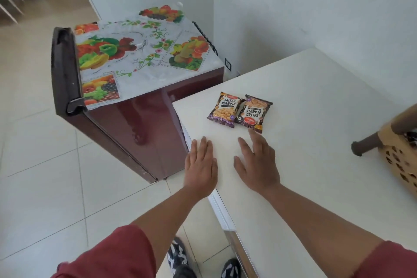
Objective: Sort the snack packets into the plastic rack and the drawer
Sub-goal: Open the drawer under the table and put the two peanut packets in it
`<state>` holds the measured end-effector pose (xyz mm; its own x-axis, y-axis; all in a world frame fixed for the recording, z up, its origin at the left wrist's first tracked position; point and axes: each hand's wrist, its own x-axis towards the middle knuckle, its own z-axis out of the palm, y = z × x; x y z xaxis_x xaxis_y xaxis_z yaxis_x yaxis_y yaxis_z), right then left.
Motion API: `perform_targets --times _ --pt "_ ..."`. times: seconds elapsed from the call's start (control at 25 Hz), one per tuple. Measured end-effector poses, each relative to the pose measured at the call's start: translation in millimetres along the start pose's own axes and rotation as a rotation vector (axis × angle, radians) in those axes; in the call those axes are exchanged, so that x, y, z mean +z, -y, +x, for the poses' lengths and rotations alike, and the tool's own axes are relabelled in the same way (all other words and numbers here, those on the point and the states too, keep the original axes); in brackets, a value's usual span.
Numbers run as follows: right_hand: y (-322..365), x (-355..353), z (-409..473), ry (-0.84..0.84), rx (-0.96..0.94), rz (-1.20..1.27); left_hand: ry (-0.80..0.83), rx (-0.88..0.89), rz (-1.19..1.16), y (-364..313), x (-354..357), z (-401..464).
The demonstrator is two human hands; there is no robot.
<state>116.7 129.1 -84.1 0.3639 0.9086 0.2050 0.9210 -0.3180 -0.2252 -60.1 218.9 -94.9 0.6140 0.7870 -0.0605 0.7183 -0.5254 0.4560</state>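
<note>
both hands flat & empty, left hand (200, 162) w/ right hand (257, 165) near 2 peanut packets (239, 110) on counter (316, 142).

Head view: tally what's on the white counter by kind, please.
Salted peanut packets: 2 (upright-print packet, upside-down-print packet)
Plastic rack, partly in view: 1
Hands resting flat: 2 (left hand, right hand)
Total: 5

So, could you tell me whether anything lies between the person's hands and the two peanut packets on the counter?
Nothing visible does. The right hand and the left hand lie flat on the white counter, both empty, and only bare surface separates them from the two peanut packets. The right fingertips nearly reach the nearer packet.
</note>
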Motion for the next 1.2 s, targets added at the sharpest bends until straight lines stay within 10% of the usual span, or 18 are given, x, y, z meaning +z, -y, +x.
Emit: perform_targets --times 0.36,0.52,0.8,1.2 --pt "34.1 7.5 24.8 0.079 0.015 0.006 -0.094 -0.420 -0.955 6.4 -6.9 -15.3" --pt "34.4 16.6 29.9 0.048 -0.032 -0.031 0.125 -0.666 -1.474 34.6 -4.5 -3.9" --pt "35.5 15.5 31.7 0.090 0.002 -0.026 0.498 -0.665 -1.653 59.4 -10.6 14.1" --pt "38.0 15.4 28.6 0.102 0.036 -0.026 0.423 -0.931 -1.882 57.6 -9.2 32.1"
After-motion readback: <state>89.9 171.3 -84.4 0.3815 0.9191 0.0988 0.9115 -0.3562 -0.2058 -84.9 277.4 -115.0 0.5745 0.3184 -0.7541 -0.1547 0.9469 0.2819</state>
